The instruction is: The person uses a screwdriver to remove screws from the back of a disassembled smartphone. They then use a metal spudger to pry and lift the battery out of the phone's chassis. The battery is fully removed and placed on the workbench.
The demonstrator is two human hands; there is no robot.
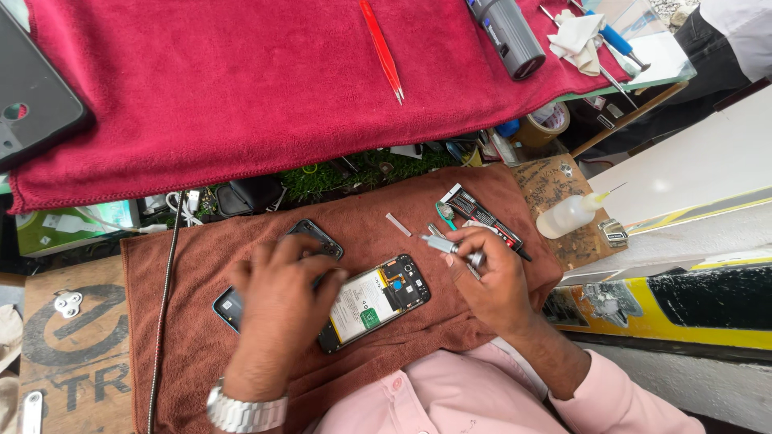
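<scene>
An opened smartphone [378, 299] with its back removed lies on a brown towel [185, 337], its battery and circuit board showing. My left hand [277, 309] rests on the phone's left part, fingers spread, pinning it down. Under that hand lies a second dark phone panel [322, 237]. My right hand [490, 281] grips a small silver screwdriver [450, 247], its tip just above the phone's upper right corner. A wristwatch sits on my left wrist.
A red towel [241, 88] covers the upper bench, carrying red tweezers [382, 48] and a grey cylindrical tool [511, 32]. A glue tube [482, 215], a small squeeze bottle [571, 215], a tape roll [547, 122] and a cable [165, 289] lie around.
</scene>
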